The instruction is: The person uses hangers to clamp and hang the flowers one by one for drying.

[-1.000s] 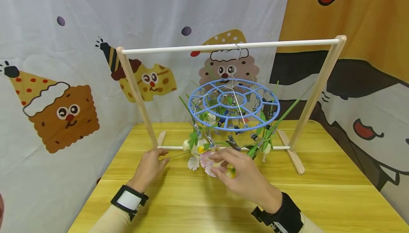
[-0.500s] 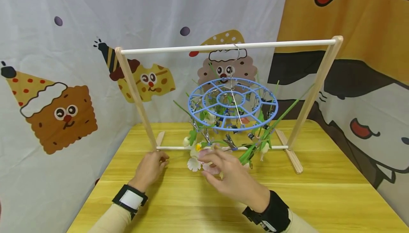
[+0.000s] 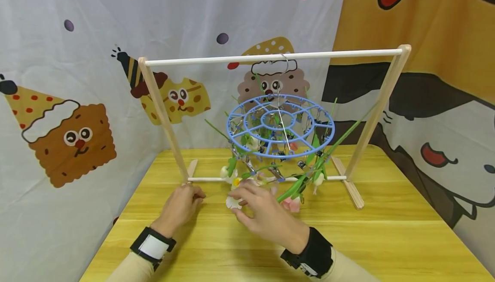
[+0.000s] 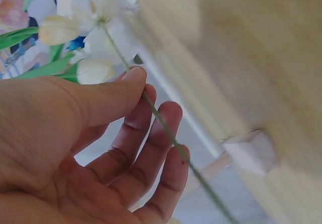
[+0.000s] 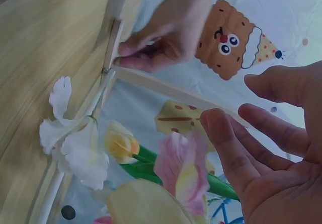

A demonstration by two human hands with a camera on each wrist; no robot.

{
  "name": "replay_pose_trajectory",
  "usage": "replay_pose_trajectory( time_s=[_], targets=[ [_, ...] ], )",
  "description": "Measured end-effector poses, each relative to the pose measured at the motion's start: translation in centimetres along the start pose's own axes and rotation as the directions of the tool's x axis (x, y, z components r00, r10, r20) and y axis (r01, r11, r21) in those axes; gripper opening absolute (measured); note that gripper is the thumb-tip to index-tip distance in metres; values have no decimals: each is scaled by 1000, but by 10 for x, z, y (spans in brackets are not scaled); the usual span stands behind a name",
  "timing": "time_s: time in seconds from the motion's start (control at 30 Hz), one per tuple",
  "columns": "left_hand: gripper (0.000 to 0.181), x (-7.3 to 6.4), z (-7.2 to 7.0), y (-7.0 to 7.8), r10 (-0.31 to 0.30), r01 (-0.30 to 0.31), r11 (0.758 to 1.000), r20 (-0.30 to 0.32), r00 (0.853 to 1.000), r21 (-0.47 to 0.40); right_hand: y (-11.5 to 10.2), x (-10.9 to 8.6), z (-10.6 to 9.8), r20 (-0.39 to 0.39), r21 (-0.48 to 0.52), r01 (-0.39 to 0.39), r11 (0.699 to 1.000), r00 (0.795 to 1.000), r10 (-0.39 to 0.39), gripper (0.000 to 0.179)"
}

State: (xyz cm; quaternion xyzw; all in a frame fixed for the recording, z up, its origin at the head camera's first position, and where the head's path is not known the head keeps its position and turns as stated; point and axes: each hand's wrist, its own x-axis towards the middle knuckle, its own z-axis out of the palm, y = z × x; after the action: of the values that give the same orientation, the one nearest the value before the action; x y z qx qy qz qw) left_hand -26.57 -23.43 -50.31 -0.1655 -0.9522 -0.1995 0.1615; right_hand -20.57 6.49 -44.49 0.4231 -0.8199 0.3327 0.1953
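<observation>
My left hand (image 3: 179, 206) is low by the stand's left foot; its thumb and finger pinch a thin green stem (image 4: 163, 126). At the stem's far end is a white flower (image 4: 103, 22), large-petalled, also seen as a white flower (image 3: 233, 203) beside my right fingertips. My right hand (image 3: 267, 217) hovers before the flowers, fingers loosely spread, with nothing between them in the right wrist view. Just beyond it are a pink and yellow flower (image 5: 183, 171) and a yellow tulip (image 5: 122, 142). Above hangs a round blue clip hanger (image 3: 255, 153) with several artificial flowers around its clips.
A wooden stand with a white top rail (image 3: 216, 60) carries the hanger by a metal hook. Its slanted right post (image 3: 380, 105) meets a wooden foot (image 3: 353, 194) on the table (image 3: 386, 243). A printed cloth (image 3: 185, 11) stands behind.
My right hand has moved left across the flower fronts, uncovering a pink flower on its right. The left hand stays at the stand's left foot. The hanger's flowers have shifted slightly.
</observation>
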Motion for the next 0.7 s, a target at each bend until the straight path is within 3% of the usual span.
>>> replay_pose_trajectory(
  time_s=[0.13,0.37,0.53,0.7],
  targets=[
    [15,-4,-12,10,40,-40,999,-8,999,30,1,3,7,18,23,0,1000,1000,0,37],
    [16,-6,-27,24,113,-111,993,-50,992,51,5,8,20,48,-60,-33,998,998,36,38],
    [15,-6,-35,33,158,-154,985,-46,986,75,7,15,31,68,-99,-69,993,995,76,37],
    [19,-6,-41,41,269,-262,960,-71,960,96,7,23,39,103,-110,-97,989,989,108,34]
  ],
)
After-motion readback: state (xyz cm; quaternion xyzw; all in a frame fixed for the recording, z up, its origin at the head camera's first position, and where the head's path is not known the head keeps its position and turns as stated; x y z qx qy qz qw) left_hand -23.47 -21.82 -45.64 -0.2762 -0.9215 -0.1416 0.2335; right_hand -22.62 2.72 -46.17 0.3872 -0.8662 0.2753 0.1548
